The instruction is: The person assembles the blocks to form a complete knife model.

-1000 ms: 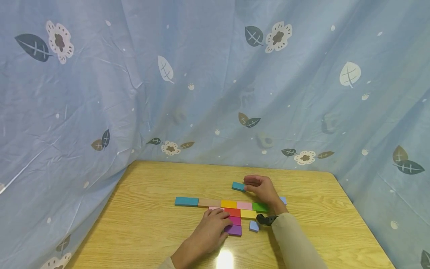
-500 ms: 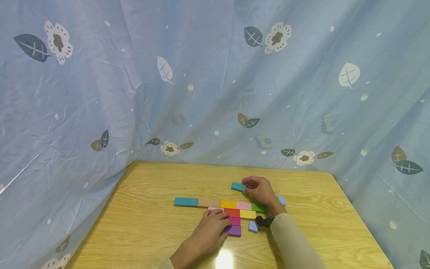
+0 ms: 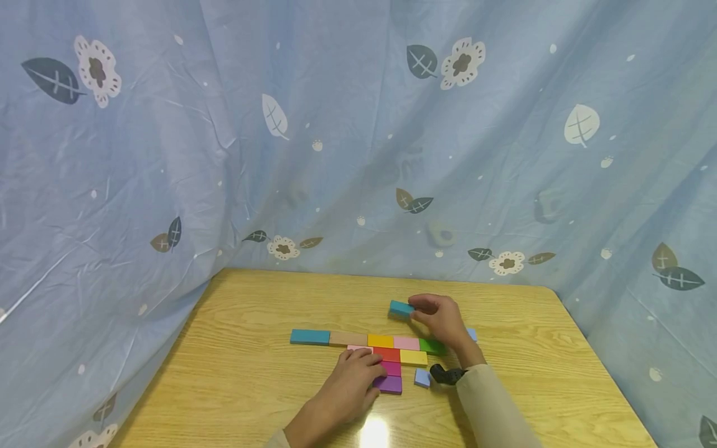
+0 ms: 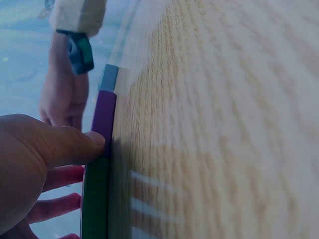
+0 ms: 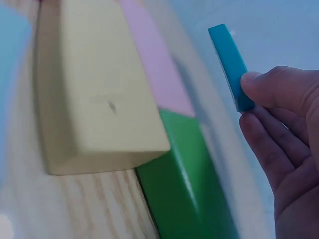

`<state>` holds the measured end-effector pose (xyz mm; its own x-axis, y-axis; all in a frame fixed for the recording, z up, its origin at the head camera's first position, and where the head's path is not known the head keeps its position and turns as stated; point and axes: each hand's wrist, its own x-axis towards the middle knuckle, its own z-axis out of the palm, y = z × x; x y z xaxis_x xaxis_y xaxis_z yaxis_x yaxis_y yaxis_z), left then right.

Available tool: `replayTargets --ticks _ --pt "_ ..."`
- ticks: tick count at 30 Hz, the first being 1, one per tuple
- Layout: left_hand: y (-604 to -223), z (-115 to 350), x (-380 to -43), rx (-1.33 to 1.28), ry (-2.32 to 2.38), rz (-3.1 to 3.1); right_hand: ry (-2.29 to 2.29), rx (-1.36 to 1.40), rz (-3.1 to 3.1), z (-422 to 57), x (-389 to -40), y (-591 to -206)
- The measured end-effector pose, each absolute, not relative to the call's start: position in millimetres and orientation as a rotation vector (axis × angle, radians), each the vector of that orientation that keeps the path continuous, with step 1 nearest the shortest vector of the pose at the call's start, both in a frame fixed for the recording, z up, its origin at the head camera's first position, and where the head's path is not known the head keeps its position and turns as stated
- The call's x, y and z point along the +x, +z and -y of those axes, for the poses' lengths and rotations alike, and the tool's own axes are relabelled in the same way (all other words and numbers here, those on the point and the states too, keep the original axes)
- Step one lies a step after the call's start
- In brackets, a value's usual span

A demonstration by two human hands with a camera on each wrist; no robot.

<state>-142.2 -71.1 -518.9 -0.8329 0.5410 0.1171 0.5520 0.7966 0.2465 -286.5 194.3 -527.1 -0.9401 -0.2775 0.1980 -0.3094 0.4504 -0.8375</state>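
Between thumb and fingers, my right hand point(image 3: 445, 320) pinches one end of a blue block point(image 3: 400, 308), slightly above the table behind the row. The right wrist view shows the thumb on this teal-blue block point(image 5: 232, 67) with fingertips underneath. My left hand point(image 3: 347, 382) rests over the lower left of the flat block layout, covering part of it. In the left wrist view its thumb touches the near side where a purple block point(image 4: 103, 117) meets a dark green block point(image 4: 95, 199). Red point(image 3: 387, 354), magenta point(image 3: 393, 368) and yellow point(image 3: 413, 357) blocks lie beside that hand.
The back row holds a blue block point(image 3: 310, 336), a tan block point(image 3: 348, 338), an orange-yellow block point(image 3: 380, 340), a pink block point(image 3: 406, 343) and a green block point(image 3: 432, 346). A light-blue piece point(image 3: 422, 378) lies apart at the front; another light-blue piece point(image 3: 472, 335) shows behind the right wrist.
My right hand has taken hold of the blue block, raised it a little off the table and shifted it slightly right. The left hand has stayed in place.
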Motion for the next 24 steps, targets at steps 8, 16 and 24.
replayTargets --ticks 8,16,24 --pt "-518.2 69.2 -140.2 -0.891 -0.427 2.949 1.609 0.507 2.564 -210.6 -238.6 -519.3" --pt "-516.8 70.0 -139.3 -0.902 -0.435 2.944 1.644 0.468 2.552 -226.1 -191.9 -532.8" --pt "-517.2 70.3 -140.1 -0.907 -0.423 2.935 1.604 0.374 2.595 -226.8 -170.0 -540.5"
